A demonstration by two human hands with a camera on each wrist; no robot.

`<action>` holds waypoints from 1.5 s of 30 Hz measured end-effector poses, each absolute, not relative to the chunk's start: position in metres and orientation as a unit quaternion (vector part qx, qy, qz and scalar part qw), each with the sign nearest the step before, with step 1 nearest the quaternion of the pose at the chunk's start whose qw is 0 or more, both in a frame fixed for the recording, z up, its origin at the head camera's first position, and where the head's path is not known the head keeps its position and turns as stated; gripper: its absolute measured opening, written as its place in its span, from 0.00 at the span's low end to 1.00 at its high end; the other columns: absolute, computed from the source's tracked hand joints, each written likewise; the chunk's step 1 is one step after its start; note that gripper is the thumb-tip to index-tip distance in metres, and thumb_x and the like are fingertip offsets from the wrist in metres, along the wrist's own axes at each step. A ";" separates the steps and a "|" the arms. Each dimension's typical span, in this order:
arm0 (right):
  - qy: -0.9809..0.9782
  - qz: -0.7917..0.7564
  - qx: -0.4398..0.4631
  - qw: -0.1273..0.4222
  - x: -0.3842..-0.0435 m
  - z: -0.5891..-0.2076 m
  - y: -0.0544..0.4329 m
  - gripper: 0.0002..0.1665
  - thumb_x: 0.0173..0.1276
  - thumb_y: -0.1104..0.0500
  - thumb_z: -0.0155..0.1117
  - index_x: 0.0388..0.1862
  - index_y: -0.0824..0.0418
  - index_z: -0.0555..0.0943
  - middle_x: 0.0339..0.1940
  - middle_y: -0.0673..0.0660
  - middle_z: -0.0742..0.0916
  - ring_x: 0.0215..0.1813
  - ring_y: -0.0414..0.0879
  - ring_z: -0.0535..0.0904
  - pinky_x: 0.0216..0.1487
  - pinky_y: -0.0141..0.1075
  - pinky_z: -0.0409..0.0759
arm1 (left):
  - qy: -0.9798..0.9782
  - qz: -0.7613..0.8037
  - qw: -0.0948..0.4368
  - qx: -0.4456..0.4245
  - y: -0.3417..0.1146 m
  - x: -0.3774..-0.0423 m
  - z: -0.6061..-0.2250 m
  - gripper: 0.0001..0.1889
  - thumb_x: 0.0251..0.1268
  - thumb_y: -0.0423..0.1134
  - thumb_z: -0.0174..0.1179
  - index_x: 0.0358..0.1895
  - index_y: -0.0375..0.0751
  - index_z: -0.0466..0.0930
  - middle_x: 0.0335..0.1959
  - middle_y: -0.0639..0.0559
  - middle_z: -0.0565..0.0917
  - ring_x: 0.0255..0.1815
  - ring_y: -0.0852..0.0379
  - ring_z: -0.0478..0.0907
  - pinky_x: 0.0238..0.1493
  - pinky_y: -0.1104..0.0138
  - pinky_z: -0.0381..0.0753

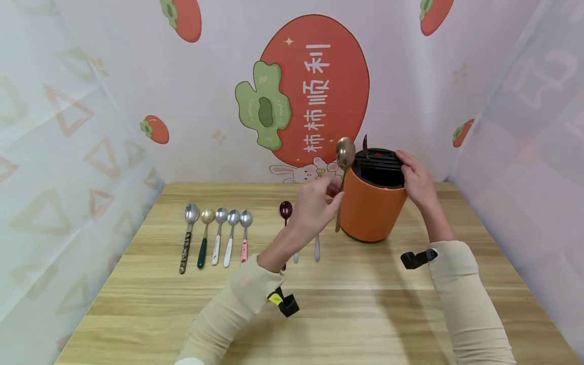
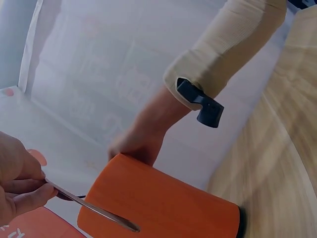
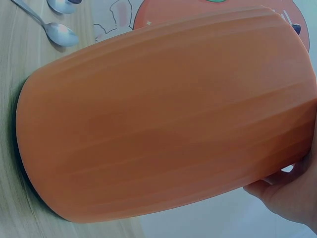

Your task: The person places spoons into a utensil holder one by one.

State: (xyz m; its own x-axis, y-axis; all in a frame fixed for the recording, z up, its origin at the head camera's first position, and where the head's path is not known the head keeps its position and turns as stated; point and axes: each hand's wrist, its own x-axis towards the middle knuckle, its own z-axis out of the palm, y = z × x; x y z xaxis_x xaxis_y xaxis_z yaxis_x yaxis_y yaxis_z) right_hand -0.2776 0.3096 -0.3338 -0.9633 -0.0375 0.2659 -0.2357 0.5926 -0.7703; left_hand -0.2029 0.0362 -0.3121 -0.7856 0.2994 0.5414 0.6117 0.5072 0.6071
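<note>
My left hand (image 1: 315,205) pinches a bronze-coloured spoon (image 1: 345,152) by its handle. The spoon is upright, bowl on top, close to the left side of an orange utensil holder (image 1: 374,213) with a black slotted top. In the left wrist view the spoon's handle (image 2: 106,213) passes in front of the orange wall. My right hand (image 1: 418,180) grips the holder's right rim, fingers over the top edge; in the right wrist view that hand (image 3: 292,193) is only partly visible. A dark red utensil (image 1: 365,143) sticks up out of the holder.
Several spoons (image 1: 221,215) lie in a row at the left of the wooden table (image 1: 347,324), bowls toward the back wall. A dark red spoon (image 1: 285,209) and two light-handled utensils, one with a visible handle (image 1: 317,248), lie partly behind my left arm. Patterned cloth walls surround the table.
</note>
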 end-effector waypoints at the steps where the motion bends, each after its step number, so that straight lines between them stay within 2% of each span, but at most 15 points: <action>1: -0.885 0.446 0.077 0.111 -0.278 -0.334 0.310 0.29 0.82 0.56 0.32 0.78 0.63 0.60 0.82 0.61 0.59 0.83 0.59 0.47 0.81 0.58 0.44 | -0.847 -0.418 0.188 -0.271 0.038 -0.204 -0.311 0.06 0.65 0.30 0.64 0.43 0.33 0.81 0.35 0.45 0.87 0.37 0.55 0.85 0.36 0.76 0.84; 20: -0.884 0.444 0.072 0.129 -0.281 -0.334 0.310 0.28 0.82 0.58 0.35 0.76 0.65 0.63 0.80 0.64 0.63 0.82 0.60 0.51 0.81 0.57 0.46 | -0.816 -0.421 0.216 -0.333 0.072 -0.223 -0.272 0.07 0.67 0.34 0.64 0.45 0.35 0.80 0.38 0.46 0.88 0.39 0.57 0.85 0.41 0.79 0.81; 37: -0.882 0.444 0.070 0.143 -0.281 -0.334 0.309 0.28 0.80 0.61 0.37 0.74 0.67 0.65 0.79 0.64 0.65 0.81 0.60 0.54 0.81 0.56 0.49 | -0.805 -0.445 0.214 -0.330 0.100 -0.244 -0.240 0.07 0.69 0.33 0.61 0.45 0.35 0.81 0.38 0.46 0.88 0.39 0.59 0.85 0.42 0.81 0.80; 45: -0.881 0.443 0.071 0.148 -0.283 -0.336 0.309 0.27 0.79 0.62 0.38 0.74 0.67 0.66 0.78 0.64 0.66 0.81 0.59 0.55 0.81 0.55 0.50 | -0.806 -0.434 0.230 -0.330 0.118 -0.255 -0.247 0.05 0.68 0.32 0.62 0.43 0.36 0.81 0.36 0.47 0.89 0.37 0.59 0.85 0.40 0.82 0.79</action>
